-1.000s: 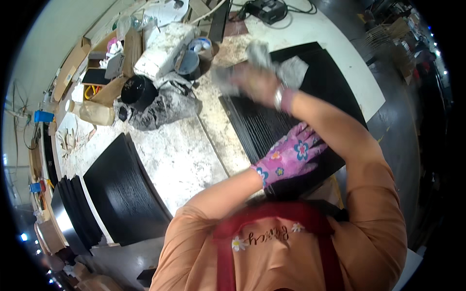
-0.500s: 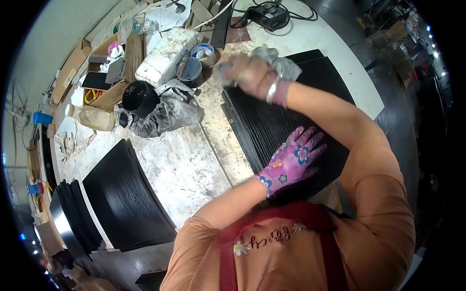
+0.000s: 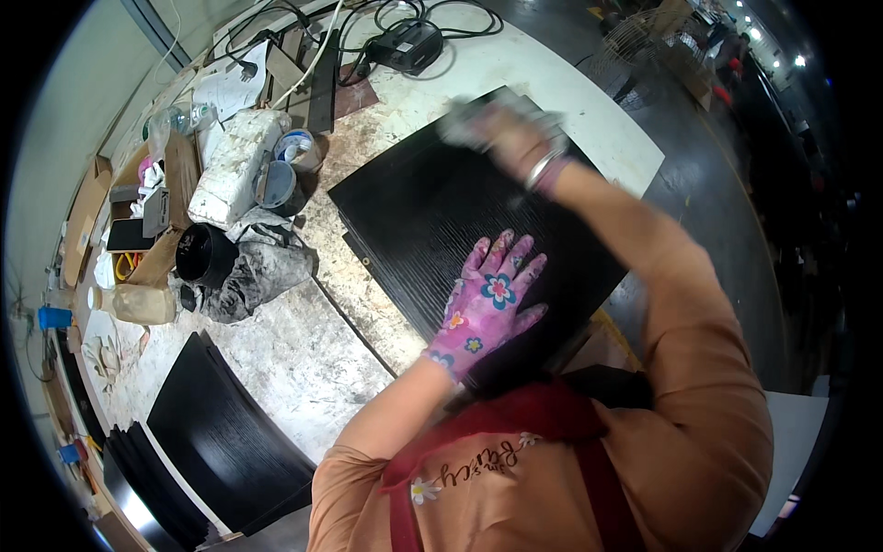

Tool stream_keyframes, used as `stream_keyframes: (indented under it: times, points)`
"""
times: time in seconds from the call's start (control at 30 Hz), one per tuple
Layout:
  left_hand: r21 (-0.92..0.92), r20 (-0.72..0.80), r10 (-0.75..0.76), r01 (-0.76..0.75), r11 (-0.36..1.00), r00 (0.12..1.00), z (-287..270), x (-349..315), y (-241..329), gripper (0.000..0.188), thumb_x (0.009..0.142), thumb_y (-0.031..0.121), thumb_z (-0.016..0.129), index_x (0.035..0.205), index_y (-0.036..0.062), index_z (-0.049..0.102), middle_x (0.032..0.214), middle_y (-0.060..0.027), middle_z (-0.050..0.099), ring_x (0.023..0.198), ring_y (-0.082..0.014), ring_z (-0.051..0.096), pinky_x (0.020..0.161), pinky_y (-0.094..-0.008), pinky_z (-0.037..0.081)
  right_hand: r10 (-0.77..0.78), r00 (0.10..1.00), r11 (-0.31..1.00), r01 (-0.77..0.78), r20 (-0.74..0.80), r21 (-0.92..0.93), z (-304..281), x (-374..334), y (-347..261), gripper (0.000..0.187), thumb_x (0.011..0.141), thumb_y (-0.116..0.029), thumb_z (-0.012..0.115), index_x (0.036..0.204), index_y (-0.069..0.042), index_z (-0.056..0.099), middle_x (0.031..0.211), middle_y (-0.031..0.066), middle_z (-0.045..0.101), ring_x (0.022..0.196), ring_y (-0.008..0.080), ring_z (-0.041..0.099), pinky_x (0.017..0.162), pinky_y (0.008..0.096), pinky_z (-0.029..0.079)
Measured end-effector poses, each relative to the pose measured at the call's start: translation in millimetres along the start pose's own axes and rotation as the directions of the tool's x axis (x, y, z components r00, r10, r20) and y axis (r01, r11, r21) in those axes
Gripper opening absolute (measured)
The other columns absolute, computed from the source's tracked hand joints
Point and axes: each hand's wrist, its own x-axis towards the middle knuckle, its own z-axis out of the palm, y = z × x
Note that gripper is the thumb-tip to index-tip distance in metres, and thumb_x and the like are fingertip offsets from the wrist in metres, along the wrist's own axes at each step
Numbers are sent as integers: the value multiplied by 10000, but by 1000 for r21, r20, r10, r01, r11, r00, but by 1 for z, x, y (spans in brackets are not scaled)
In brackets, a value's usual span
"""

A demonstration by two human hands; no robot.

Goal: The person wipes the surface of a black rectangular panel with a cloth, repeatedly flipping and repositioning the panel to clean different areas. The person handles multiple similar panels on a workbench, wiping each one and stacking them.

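Observation:
A black wood-grained panel (image 3: 405,202) lies on the worktable in front of me, with at least one more panel beneath it. My left hand (image 3: 492,299), in a pink flowered glove, rests flat on the panel's near part with its fingers spread. At the far right end of the panel, my right hand (image 3: 520,147) presses a crumpled grey rag (image 3: 463,124) against the surface or just above it; motion blur hides the exact contact. A silver bangle (image 3: 544,168) circles my right wrist.
Stacked black panels (image 3: 216,432) stand at the near left. Further up are a black cup (image 3: 204,256) on a stained cloth (image 3: 267,276), a plastic bottle (image 3: 138,304), small tubs (image 3: 276,184), a white block (image 3: 236,166) and a corded black device (image 3: 405,46).
My right hand has swept the rag rightward, from the panel's far left corner to its far right end. My left hand stays flat on the panel. The whole view has turned.

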Motion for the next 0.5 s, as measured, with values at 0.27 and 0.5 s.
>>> stream_keyframes:
  times: [0.27,0.5]
  points:
    - [20,43,-71,70,997,997,-5,1,3,632,833,432,650,1386,178,478,1462,-104,414,1364,-322,367,1132,-495,241,-311,946,950,312,-93,-3,40,-4,-50,267,893,-197,495,1078,-31,590,1046,168,614,898,343,635,801,445,522]
    - [63,55,-58,54,997,997,-1,7,3,628,827,422,654,1378,175,483,1451,-108,425,1347,-335,383,1121,-497,263,-136,982,965,161,-129,206,46,36,-28,117,850,-129,499,890,-69,590,790,146,611,721,324,632,633,439,532]
